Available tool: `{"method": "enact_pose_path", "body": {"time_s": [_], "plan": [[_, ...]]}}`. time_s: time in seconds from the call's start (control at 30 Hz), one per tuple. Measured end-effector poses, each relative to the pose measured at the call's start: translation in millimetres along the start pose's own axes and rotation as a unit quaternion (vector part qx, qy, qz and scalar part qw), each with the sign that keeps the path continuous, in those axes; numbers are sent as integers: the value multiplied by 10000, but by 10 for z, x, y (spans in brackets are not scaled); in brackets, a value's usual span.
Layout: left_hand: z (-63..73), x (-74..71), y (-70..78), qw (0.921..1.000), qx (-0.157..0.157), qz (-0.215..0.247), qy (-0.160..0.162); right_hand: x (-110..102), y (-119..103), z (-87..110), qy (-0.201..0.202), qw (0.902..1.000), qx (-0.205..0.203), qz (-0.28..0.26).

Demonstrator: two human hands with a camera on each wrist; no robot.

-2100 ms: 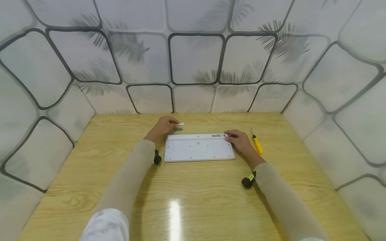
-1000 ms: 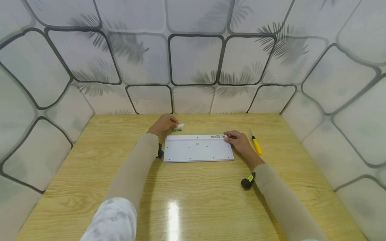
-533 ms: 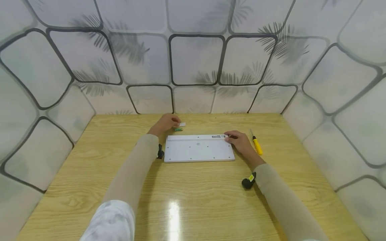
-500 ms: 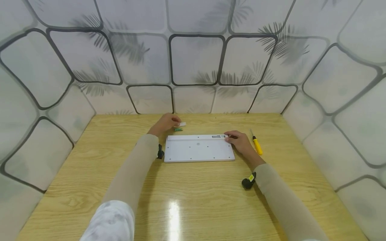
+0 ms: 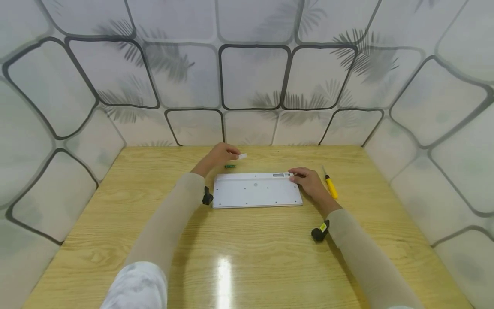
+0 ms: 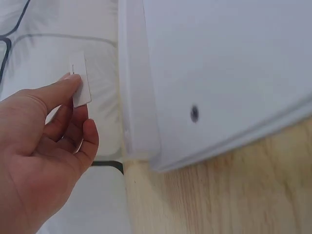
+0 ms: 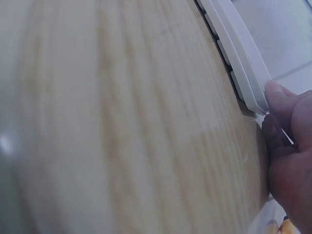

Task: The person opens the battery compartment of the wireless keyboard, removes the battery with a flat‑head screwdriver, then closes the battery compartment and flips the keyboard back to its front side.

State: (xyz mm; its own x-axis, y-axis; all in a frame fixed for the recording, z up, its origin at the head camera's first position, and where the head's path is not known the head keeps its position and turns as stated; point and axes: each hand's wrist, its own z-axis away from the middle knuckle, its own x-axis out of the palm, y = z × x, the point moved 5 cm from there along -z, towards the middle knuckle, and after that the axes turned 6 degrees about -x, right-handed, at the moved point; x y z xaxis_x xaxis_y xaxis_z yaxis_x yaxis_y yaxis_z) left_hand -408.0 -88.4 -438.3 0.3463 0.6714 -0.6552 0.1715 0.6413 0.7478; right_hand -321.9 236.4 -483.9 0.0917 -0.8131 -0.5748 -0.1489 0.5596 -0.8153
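A white keyboard [image 5: 256,193] lies face down, its screw-dotted underside up, with an uncovered battery slot [image 5: 278,175] near the far right corner. My left hand [image 5: 223,154] pinches a small flat white battery cover [image 6: 81,80] between thumb and fingers, beyond the keyboard's far left corner. Just below that hand a green battery [image 5: 230,166] lies on the table. My right hand [image 5: 307,180] holds the keyboard's far right corner; in the right wrist view its thumb [image 7: 278,95] presses on the upper side and the other fingers are partly hidden.
A screwdriver [image 5: 331,188] with a yellow handle lies to the right of my right hand. The wooden table [image 5: 247,249] meets patterned walls [image 5: 251,77] at the back and both sides.
My left hand has picked the white battery cover up off the table and moved it slightly right and away, clear of the battery. My right hand stays at the keyboard's corner.
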Motion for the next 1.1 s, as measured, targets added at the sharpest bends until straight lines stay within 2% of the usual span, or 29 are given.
{"method": "enact_pose_path", "body": {"time_s": [0.4, 0.63, 1.1], "plan": [[30, 277, 384, 9983, 273, 326, -391, -33, 51, 13, -4, 9998, 152, -127], [-53, 538, 552, 9966, 450, 147, -674, -45, 33, 33, -66, 10000, 3, -73], [-108, 946, 865, 9938, 586, -239, -915, -36, 58, 13, -57, 10000, -6, -61]]}}
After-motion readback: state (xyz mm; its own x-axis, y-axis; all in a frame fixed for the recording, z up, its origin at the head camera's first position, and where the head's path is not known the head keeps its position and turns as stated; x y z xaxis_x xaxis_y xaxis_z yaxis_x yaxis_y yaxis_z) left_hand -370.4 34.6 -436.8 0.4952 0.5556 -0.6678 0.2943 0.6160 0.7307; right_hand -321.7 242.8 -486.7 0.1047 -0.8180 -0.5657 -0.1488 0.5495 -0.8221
